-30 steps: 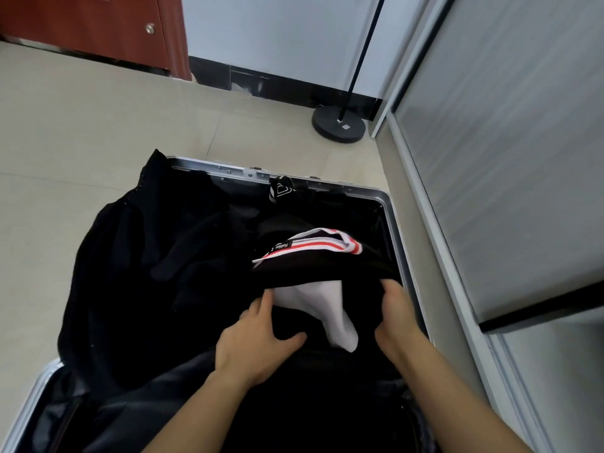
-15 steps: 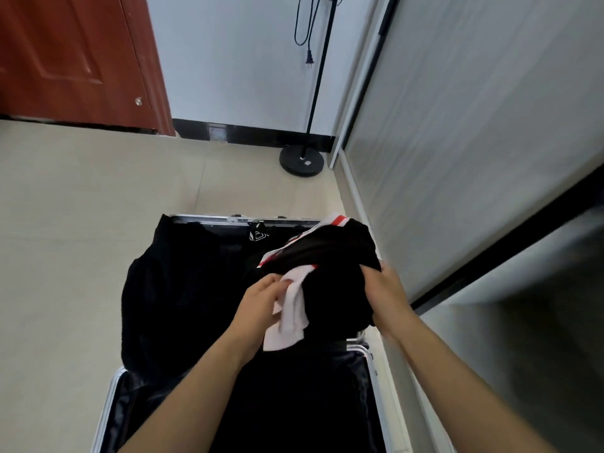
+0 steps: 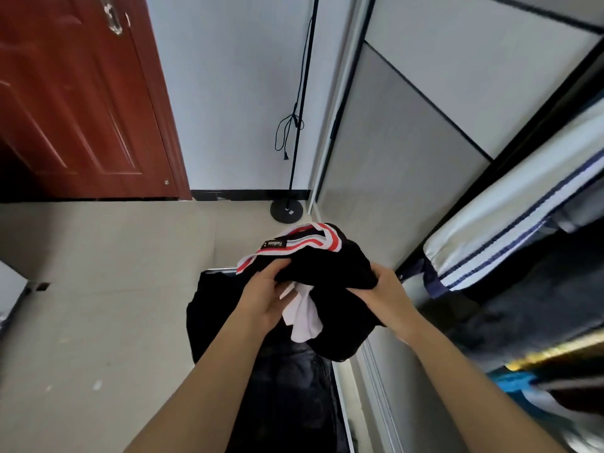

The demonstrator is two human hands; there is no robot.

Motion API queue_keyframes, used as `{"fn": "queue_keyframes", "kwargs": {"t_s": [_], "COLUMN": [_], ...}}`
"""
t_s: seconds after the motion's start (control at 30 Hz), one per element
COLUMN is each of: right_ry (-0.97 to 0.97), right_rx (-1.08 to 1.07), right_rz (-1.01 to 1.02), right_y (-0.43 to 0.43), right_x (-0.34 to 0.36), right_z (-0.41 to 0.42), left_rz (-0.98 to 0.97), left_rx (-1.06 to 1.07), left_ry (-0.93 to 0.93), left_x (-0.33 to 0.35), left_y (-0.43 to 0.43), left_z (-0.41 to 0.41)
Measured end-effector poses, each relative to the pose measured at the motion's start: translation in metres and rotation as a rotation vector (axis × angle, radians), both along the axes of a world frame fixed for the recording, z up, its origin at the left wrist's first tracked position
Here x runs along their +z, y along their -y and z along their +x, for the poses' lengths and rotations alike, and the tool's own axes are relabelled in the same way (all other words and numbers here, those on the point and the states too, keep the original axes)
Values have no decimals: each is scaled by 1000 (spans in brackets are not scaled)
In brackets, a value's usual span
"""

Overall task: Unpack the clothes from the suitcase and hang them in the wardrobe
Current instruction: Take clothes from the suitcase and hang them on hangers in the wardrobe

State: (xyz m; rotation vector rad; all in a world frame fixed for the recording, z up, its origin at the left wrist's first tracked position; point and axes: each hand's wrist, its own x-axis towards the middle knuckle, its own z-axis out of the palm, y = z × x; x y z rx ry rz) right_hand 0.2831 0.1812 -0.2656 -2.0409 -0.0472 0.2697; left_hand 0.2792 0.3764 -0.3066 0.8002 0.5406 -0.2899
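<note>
Both hands on the black top (image 3: pixel 330 266) w/ the red-white collar. Left hand (image 3: pixel 261 300) clenched on its front edge & the white bit, right hand (image 3: pixel 387 297) gripping the other side. Top's bunched up in the air over the far end of the open suitcase (image 3: pixel 218 271), right beside the wardrobe (image 3: pixel 408 158) door.

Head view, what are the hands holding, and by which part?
A bunched black garment with red-and-white trim: the left hand grips its left side, the right hand its right side.
</note>
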Motion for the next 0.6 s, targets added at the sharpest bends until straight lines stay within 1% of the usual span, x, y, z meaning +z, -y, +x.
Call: {"fn": "queue_keyframes", "kwargs": {"t_s": [0.1,0.2,0.27,0.3,0.37,0.43,0.5,0.53,0.57,0.6], "right_ry": [-20,-53,-86,-96,-136,-189,-252,-243,-194,-135], "right_rx": [43,82,79,71,61,130,205,195,137,45], "right_rz": [-57,-201,-239,-234,-165,-131,-135,-141,-126,-60], "right_y": [11,28,36,40,47,57,66,69,71,72], "right_x": [50,68,73,77,84,94,108,116,127,137], "right_z": [-34,-58,-69,-76,-87,-95,-102,-103,-104,-102], "left_rz": [1,7,62,96,132,190,273,324,388,452], "left_rx": [46,7,-33,-58,-115,-154,-181,-203,-236,-282], "left_ry": [68,203,275,299,281,267,303,329,362,401], "left_x": [68,113,134,143,155,167,179,182,187,191], "left_y": [-6,-8,-9,-8,-2,7,18,23,27,32], "left_z": [-27,-47,-57,-61,-68,-74,-78,-79,-81,-84]}}
